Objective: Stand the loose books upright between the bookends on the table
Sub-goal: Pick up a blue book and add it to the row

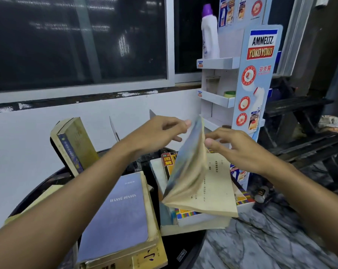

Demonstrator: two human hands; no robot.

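While the open book (218, 181) sits on top of the stack (199, 219) at the right side of the table (185, 247), its cover and a thick sheaf of yellowed leaves stand raised and blurred between your hands. One printed page lies flat, facing up. Your left hand (160, 133) has its thumb tip on the top corner of the raised cover, with the other fingers curled in behind it, so it grips the book there. Your right hand (236, 150) brings its thumb and forefinger tips against the edge of the leaves and spreads the other fingers loosely. The blur hides whether that hand pinches the paper or only touches it.

Just left of the stack, the blue book (117, 214) lies flat on another pale volume, title side up. Further left and back, the leaning book (75, 144) stands tilted with its spine toward you. Behind your left forearm rise two thin pale plates (bookends, by the look of them): the left bookend (113, 131) and the right bookend (152, 113), well apart, with no book upright between them.

Beyond the table, a display stand (261, 78) with small shelves stands against the white wall, and a white bottle (209, 35) with a purple cap stands on its top shelf. A dark window (76, 45) runs above the wall, and a marbled floor (271, 239) shows at the lower right.
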